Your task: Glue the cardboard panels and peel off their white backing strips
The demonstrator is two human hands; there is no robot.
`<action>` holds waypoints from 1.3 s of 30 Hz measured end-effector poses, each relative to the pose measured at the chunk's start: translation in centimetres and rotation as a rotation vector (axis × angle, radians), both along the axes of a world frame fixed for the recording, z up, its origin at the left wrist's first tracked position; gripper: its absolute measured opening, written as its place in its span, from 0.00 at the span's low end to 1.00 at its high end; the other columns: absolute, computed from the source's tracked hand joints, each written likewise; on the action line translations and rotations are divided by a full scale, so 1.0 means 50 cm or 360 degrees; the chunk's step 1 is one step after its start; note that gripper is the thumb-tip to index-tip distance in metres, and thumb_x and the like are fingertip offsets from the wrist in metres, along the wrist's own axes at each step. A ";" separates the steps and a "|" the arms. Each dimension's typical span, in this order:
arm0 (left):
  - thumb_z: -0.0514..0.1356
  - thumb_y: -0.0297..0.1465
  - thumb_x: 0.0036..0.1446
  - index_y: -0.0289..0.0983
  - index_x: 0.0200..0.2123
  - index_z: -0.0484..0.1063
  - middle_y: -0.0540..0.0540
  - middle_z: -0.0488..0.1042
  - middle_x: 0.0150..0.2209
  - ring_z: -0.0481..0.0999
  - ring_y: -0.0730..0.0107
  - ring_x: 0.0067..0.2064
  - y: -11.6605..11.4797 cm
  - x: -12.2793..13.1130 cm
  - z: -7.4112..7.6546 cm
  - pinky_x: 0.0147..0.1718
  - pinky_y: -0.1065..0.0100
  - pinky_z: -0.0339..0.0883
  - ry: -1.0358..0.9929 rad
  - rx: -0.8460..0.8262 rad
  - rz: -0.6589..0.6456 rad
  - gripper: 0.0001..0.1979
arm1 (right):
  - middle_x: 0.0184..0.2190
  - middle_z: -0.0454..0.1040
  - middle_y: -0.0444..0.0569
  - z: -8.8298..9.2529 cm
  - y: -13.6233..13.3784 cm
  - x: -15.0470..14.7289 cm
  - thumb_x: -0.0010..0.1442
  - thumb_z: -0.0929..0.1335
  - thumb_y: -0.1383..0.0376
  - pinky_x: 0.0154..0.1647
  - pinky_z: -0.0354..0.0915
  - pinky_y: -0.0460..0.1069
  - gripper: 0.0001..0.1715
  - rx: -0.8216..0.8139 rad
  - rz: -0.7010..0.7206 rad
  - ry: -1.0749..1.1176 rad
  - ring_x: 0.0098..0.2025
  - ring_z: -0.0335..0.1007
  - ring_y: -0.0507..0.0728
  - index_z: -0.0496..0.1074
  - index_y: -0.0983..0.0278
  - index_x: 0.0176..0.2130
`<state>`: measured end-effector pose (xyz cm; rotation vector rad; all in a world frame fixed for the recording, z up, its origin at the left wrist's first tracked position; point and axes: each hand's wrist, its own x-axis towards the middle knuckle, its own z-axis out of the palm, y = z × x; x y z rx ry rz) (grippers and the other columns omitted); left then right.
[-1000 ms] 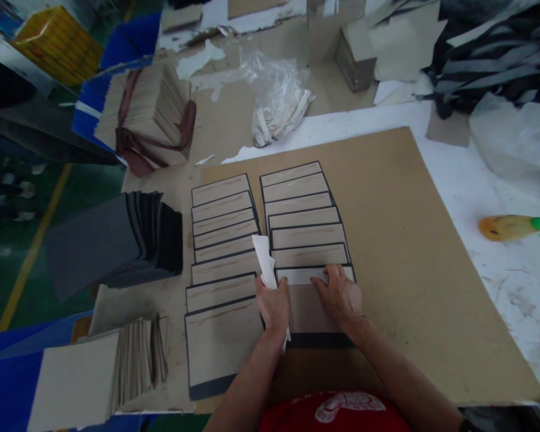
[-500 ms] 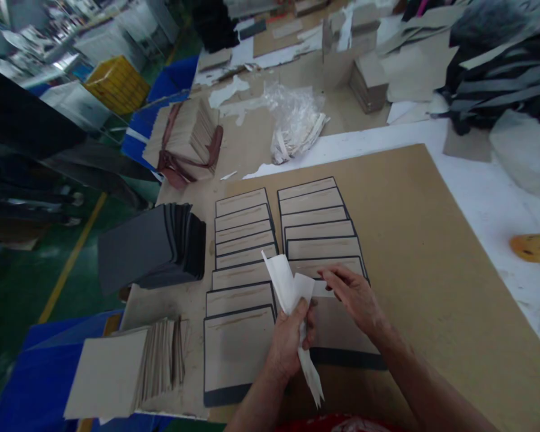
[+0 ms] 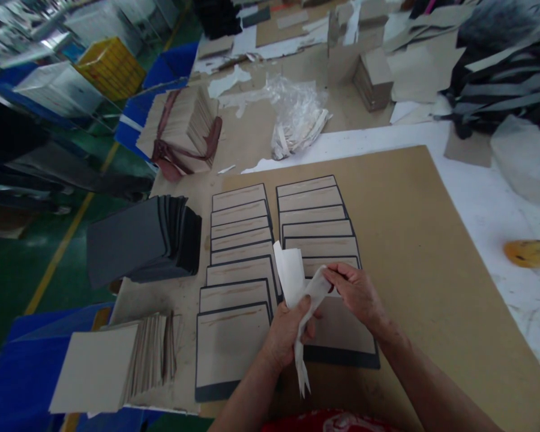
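My left hand (image 3: 289,332) is closed around a bundle of white paper strips (image 3: 291,273), whose lower ends hang below the fist. Between thumb and fingers, my right hand (image 3: 353,292) pinches the end of one white strip (image 3: 315,288), which bends away from the bundle. Beneath the hands, two columns of overlapping dark-edged panels lie on the brown board. The left column's front panel (image 3: 234,348) shows a tan face with a brownish streak near its top. My hands partly cover the right column's front panel (image 3: 344,330).
Left of the panels stand a stack of dark sheets (image 3: 128,237) and a row of tan boards (image 3: 94,366). A tied bundle of boards (image 3: 180,129) sits farther back, beside a clear plastic bag (image 3: 294,114). A yellow object (image 3: 531,253) lies at right. A person's legs show at far left.
My right hand has taken hold of a strip's end and drawn it to the right out of the bundle. The other person's legs have shifted left in view.
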<state>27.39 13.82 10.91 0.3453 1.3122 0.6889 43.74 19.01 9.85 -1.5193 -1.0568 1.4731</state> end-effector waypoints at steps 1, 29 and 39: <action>0.69 0.49 0.43 0.32 0.31 0.75 0.48 0.75 0.23 0.64 0.80 0.16 0.003 -0.002 -0.001 0.14 0.74 0.51 0.0004 -0.0004 0.0017 0.25 | 0.22 0.72 0.43 0.000 0.000 0.006 0.57 0.67 0.52 0.26 0.61 0.47 0.18 0.0021 0.0002 -0.0050 0.25 0.65 0.53 0.77 0.63 0.34; 0.65 0.41 0.48 0.33 0.24 0.72 0.50 0.71 0.19 0.64 0.79 0.16 0.005 0.002 0.012 0.16 0.74 0.52 0.0069 -0.0027 -0.0299 0.16 | 0.56 0.67 0.54 0.032 0.012 0.020 0.61 0.68 0.60 0.43 0.71 0.54 0.26 0.0815 0.0006 -0.0565 0.53 0.66 0.60 0.66 0.56 0.58; 0.58 0.38 0.51 0.36 0.20 0.69 0.53 0.64 0.16 0.59 0.79 0.17 0.003 -0.013 0.018 0.17 0.72 0.50 0.0179 0.0035 -0.0944 0.13 | 0.35 0.77 0.48 0.109 0.074 0.083 0.62 0.70 0.61 0.46 0.68 0.53 0.07 0.1105 0.0547 -0.0379 0.43 0.71 0.57 0.79 0.58 0.33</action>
